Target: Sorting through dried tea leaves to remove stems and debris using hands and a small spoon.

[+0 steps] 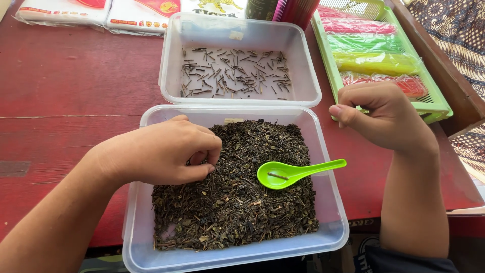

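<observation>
Left hand [161, 151] over near tub [326, 151], fingertips pinched into dark dried leaves [237, 202]; what they grip cannot be told. Green spoon [295, 173] just right of it, lying on leaves, one stem in bowl. Right hand [386, 119] loosely curled, raised beside tub, holding nothing visible. Far tub [169, 60] with sorted stems [235, 73] beyond left hand.

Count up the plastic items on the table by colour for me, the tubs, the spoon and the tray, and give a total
Clear tubs: 2, one with dark loose leaves, one with sorted twigs
Green spoon: 1
Green tray: 1
Total: 4
</observation>
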